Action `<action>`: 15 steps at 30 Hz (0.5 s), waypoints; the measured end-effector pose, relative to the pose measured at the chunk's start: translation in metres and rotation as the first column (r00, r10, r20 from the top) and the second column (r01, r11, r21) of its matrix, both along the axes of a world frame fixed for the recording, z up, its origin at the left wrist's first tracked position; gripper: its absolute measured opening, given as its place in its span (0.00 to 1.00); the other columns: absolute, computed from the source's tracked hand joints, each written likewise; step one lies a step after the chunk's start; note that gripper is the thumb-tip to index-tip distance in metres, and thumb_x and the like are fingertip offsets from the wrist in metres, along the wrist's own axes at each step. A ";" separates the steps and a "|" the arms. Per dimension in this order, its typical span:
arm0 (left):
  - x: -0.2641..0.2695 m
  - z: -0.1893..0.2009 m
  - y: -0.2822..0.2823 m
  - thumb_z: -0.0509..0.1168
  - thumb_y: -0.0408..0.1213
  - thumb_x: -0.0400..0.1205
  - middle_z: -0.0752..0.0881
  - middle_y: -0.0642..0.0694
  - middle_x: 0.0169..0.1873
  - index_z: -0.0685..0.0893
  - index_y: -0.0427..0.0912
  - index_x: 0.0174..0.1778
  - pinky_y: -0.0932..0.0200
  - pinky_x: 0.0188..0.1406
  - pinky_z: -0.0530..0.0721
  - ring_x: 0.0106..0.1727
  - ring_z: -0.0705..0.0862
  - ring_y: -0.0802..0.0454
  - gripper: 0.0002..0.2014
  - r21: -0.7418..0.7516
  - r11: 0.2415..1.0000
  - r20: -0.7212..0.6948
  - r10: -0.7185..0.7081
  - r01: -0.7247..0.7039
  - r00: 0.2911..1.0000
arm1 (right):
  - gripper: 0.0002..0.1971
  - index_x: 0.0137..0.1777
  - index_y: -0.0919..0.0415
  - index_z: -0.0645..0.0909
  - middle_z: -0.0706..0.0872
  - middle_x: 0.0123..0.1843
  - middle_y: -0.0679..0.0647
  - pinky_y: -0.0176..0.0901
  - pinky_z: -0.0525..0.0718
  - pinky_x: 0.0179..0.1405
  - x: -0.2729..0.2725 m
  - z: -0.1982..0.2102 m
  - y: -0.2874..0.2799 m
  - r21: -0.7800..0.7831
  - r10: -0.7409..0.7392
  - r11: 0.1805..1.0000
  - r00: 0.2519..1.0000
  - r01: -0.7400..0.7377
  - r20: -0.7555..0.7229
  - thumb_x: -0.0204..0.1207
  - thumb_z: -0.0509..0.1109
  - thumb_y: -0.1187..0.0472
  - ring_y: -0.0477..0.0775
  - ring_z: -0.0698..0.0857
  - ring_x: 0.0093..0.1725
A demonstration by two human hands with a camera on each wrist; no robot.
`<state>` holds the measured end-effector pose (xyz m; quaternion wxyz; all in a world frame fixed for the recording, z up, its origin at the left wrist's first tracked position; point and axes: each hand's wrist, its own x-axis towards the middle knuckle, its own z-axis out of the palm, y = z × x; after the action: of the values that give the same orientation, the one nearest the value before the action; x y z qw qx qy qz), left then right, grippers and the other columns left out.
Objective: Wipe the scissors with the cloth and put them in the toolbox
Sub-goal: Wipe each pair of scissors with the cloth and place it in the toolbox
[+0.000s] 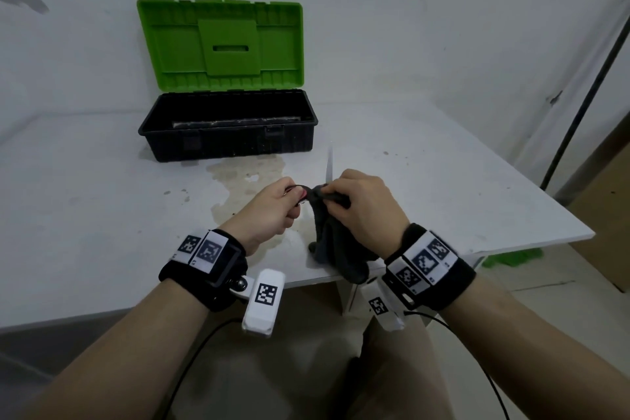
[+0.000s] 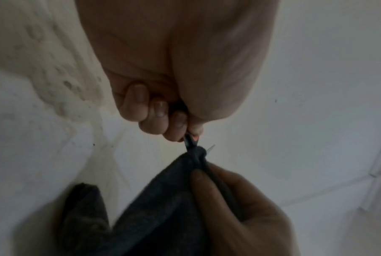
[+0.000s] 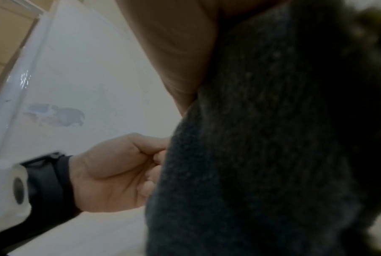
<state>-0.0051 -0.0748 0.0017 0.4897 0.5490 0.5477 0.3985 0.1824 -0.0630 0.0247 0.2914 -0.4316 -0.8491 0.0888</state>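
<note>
My left hand (image 1: pixel 272 211) grips the handles of the scissors (image 1: pixel 329 167), whose silver blade points up and away from me. My right hand (image 1: pixel 361 204) pinches a dark grey cloth (image 1: pixel 332 245) round the blades near the pivot; the rest of the cloth hangs down to the table edge. In the left wrist view the curled fingers (image 2: pixel 154 114) hold the scissors (image 2: pixel 190 140), and the cloth (image 2: pixel 159 199) wraps them just below, with a blade tip poking out. The cloth (image 3: pixel 262 138) fills the right wrist view. The toolbox (image 1: pixel 228 140), black with a green lid, stands open behind.
The white table (image 1: pixel 85 215) has a brownish stain in front of the toolbox. Its near edge lies just under my wrists and its right corner is close by. A white wall stands behind; a dark pole (image 1: pixel 586 78) leans at the right.
</note>
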 end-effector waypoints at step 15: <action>-0.013 -0.004 -0.003 0.53 0.39 0.92 0.71 0.53 0.26 0.73 0.43 0.46 0.63 0.23 0.60 0.24 0.64 0.58 0.10 -0.011 0.998 0.079 0.067 -0.067 0.995 | 0.07 0.49 0.55 0.89 0.87 0.44 0.50 0.43 0.81 0.46 0.013 -0.013 0.016 -0.074 -0.165 0.984 0.985 0.160 -0.059 0.76 0.70 0.56 0.50 0.84 0.45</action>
<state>-0.0184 -0.0782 -0.0020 0.4997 0.5120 0.5478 0.4336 0.1958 -0.0474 0.0113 0.3101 -0.5062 -0.7975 0.1079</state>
